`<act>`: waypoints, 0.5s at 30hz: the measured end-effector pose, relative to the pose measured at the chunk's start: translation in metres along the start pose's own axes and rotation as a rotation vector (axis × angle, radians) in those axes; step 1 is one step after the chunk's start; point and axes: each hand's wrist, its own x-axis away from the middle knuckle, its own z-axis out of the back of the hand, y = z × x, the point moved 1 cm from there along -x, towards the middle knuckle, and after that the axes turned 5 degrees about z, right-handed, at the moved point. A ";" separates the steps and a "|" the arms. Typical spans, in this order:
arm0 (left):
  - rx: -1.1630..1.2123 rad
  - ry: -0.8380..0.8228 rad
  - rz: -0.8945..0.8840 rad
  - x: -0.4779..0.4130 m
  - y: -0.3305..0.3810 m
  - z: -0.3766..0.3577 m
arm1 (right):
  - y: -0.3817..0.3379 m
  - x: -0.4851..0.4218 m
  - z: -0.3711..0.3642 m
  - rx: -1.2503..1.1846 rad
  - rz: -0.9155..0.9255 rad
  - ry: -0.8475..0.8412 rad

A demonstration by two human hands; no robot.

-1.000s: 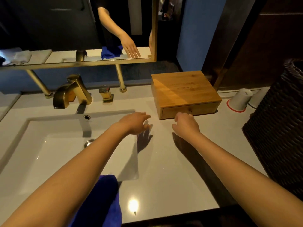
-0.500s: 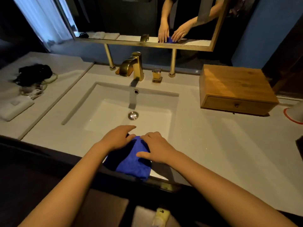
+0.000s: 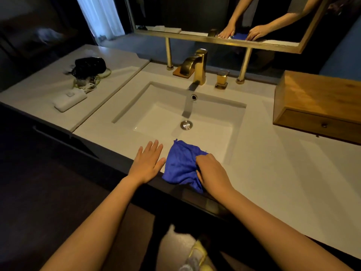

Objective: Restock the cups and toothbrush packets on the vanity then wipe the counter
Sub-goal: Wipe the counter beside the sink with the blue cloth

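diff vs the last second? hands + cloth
Both hands came back from the wooden drawer box to the blue cloth at the sink's front edge. The left hand then slid off it, now flat on the counter beside it; the right hand gripped it. Box and faucet unchanged.

readable text: none anywhere, honestly
wooden box: plain, no label I can make out
white pouch: small patch on top, too blurry to read
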 end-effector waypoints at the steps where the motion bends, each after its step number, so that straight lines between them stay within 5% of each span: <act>1: -0.028 0.001 -0.001 0.000 0.000 -0.002 | 0.001 0.003 0.001 -0.024 -0.015 0.004; 6: -0.025 0.030 0.018 -0.001 0.005 -0.005 | 0.008 0.022 0.020 -0.200 -0.085 0.007; 15: 0.079 0.079 -0.161 -0.011 0.100 -0.010 | 0.037 0.066 0.081 -0.325 -0.274 0.408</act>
